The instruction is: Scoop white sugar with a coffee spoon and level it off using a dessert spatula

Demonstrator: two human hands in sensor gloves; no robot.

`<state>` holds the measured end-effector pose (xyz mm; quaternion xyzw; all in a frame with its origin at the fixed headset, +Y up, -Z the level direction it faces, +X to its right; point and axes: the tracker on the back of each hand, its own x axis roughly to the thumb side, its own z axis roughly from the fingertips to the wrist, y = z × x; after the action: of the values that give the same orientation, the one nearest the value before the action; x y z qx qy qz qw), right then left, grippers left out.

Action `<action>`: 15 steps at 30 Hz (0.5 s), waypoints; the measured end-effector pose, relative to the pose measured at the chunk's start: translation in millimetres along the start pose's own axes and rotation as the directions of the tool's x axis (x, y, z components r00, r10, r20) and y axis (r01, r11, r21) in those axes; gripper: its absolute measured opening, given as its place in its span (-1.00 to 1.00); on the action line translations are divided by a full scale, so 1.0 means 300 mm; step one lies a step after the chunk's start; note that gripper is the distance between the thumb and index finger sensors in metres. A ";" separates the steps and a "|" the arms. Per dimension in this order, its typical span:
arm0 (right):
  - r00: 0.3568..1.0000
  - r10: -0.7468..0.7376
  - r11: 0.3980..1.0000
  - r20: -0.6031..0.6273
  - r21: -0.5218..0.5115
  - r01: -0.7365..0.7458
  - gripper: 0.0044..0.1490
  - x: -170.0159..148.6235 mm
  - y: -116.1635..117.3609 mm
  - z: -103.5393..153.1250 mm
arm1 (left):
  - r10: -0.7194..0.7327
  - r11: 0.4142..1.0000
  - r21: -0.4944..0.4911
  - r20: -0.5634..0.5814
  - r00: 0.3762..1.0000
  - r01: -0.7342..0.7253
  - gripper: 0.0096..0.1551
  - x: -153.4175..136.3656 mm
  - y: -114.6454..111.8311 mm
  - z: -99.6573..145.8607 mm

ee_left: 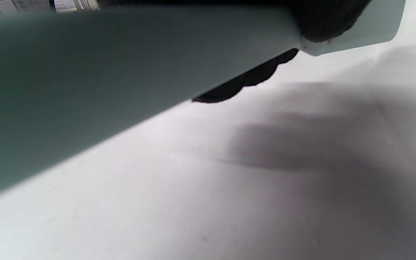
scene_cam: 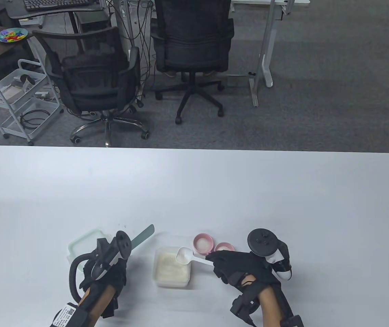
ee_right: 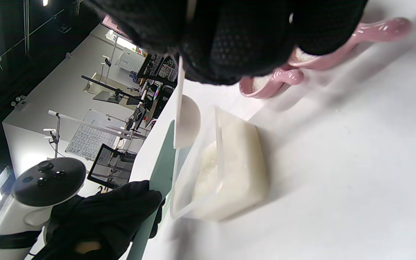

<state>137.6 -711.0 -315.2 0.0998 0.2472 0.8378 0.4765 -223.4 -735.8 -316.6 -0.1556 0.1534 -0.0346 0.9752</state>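
The right hand (scene_cam: 238, 267) grips the handle of the white plastic coffee spoon (scene_cam: 189, 257), its bowl held above the far right corner of the clear square container of white sugar (scene_cam: 172, 269) on the white counter (scene_cam: 194, 190). The left hand (scene_cam: 104, 272) grips the pale green flat dessert spatula (scene_cam: 143, 235), its blade angled up to the right, left of the container. Two pink ceramic dishes (scene_cam: 203, 242) stand just right of the container.

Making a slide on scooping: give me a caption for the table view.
Right hand holds white spoon over sugar container; left hand holds green spatula.
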 end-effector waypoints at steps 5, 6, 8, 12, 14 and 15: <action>1.000 0.005 1.000 0.001 0.002 -0.005 -0.37 0.001 0.003 -0.001 | -0.065 0.997 -0.042 -0.013 0.998 0.065 -0.46 0.021 -0.038 -0.014; 1.000 0.007 1.000 0.000 0.003 -0.007 -0.37 0.002 0.004 -0.001 | -0.082 0.995 -0.051 -0.017 0.996 0.081 -0.46 0.026 -0.045 -0.016; 1.000 0.010 1.000 0.001 0.006 -0.010 -0.38 0.002 0.006 -0.002 | -0.092 0.995 -0.047 -0.025 0.995 0.091 -0.46 0.030 -0.048 -0.011; 1.000 0.011 1.000 0.005 0.011 -0.011 -0.37 0.003 0.007 -0.003 | -0.021 0.998 0.059 -0.005 1.000 0.021 -0.29 0.022 -0.007 0.029; 1.000 0.008 1.000 0.006 0.009 -0.008 -0.37 0.003 0.007 -0.003 | 0.058 0.987 0.144 0.046 0.997 -0.064 -0.11 0.017 0.021 0.053; 1.000 0.008 1.000 0.007 0.010 -0.008 -0.38 0.004 0.008 -0.003 | 0.096 0.975 0.188 0.121 0.988 -0.117 -0.03 0.020 0.038 0.067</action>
<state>134.8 -711.5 -314.9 0.1060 0.2496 0.8380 0.4735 -211.4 -719.8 -303.7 -0.0528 0.1031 0.0117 0.9932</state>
